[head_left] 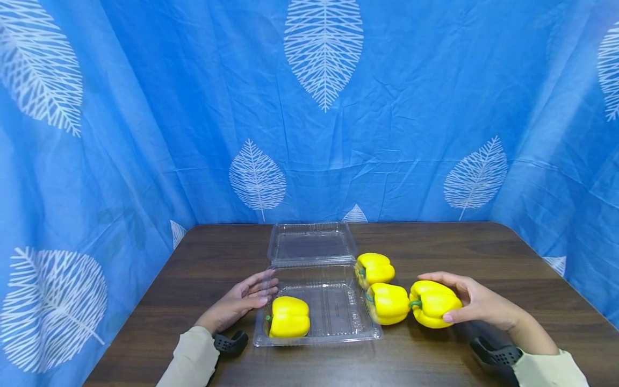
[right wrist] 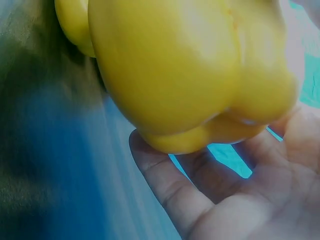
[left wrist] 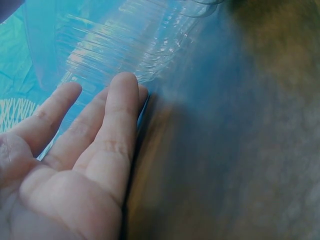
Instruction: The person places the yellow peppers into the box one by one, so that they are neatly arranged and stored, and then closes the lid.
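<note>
My right hand [head_left: 485, 304] holds a yellow bell pepper [head_left: 434, 304] at the right of the row, thumb on its near side and fingers on its far side. In the right wrist view the fingertips lie along the lower end of this pepper [right wrist: 170, 65]. My left hand [head_left: 240, 299], its fingers extended, rests against the left side of a clear plastic clamshell box [head_left: 333, 309]. Another yellow bell pepper [head_left: 290, 317] lies in the box's near left corner. The fingers [left wrist: 120, 110] meet the clear wall in the left wrist view.
Just right of the box lie two more yellow bell peppers, one farther back [head_left: 376, 269] and one nearer [head_left: 389, 304]. The box's lid [head_left: 311, 243] is folded back flat behind it. Blue leaf-print cloth [head_left: 387, 107] hangs around the dark wooden table [head_left: 217, 242].
</note>
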`<state>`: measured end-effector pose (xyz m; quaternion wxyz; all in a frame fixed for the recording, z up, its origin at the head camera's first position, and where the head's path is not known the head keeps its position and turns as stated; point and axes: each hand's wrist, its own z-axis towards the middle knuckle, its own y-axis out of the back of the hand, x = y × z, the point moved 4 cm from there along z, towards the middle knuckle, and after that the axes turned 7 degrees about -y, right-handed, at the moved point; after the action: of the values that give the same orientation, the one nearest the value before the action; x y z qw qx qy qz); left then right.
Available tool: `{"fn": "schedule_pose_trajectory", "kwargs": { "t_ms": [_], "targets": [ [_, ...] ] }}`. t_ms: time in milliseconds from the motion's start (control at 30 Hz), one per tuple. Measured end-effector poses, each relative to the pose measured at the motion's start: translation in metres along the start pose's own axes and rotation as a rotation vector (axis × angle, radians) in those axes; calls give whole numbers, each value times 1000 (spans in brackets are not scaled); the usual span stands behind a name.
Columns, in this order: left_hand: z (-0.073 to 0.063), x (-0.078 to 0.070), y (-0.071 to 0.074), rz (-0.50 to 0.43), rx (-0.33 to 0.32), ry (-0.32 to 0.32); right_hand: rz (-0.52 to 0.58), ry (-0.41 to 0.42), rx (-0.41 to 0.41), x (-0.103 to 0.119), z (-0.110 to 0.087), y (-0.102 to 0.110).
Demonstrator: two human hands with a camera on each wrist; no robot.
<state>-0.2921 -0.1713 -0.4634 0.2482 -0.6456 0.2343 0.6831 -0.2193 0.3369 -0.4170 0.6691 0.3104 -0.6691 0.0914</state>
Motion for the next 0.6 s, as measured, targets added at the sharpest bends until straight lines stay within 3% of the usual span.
{"fn": "schedule_pose_trajectory", "kwargs": {
  "t_ms": [300,600],
  "targets": [
    [0,0,0,0,-4,1,-13,50,-17,7,0,0],
    [1,1,1,10,-8,10,-27,78,-87,17,3,-6]
  ]
}}
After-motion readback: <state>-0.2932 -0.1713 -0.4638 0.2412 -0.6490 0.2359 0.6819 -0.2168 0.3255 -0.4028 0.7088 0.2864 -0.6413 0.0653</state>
